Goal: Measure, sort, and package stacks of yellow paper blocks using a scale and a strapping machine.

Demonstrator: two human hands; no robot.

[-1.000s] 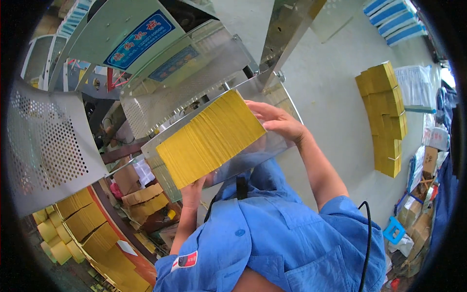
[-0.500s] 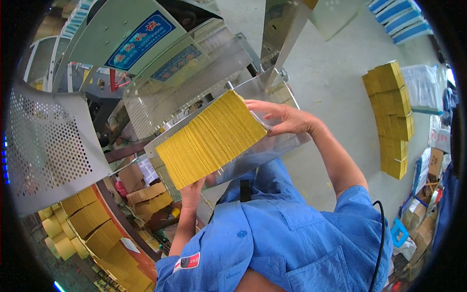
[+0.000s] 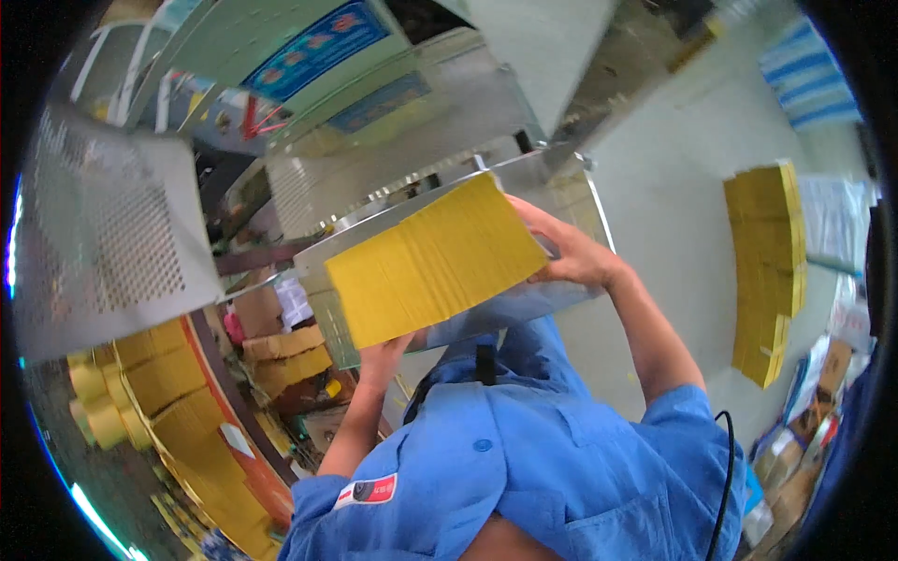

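Note:
A long block of thin yellow paper sheets [image 3: 435,262], packed edge to edge, lies slantwise over a shiny metal tray [image 3: 528,304] in front of me. At its near left end my left hand [image 3: 382,360] grips from below, its fingertips hidden behind the paper. My right hand [image 3: 571,252] presses on the far right end, thumb toward the near corner and fingers along the end face. Between the two hands the block is held together; whether it still rests on the tray I cannot tell.
Beyond the tray stands a machine with a clear guard [image 3: 412,122] and a pale green panel [image 3: 220,51]. A perforated metal sheet [image 3: 112,234] juts out at left. Yellow paper bundles [image 3: 201,439] and rolls [image 3: 98,402] sit lower left; stacked yellow bundles [image 3: 762,252] stand on the floor at right.
The whole view has shifted, with some blur. My right hand's fingers, stretched out at the block's end before, now bend closer around it. My left hand keeps its hold.

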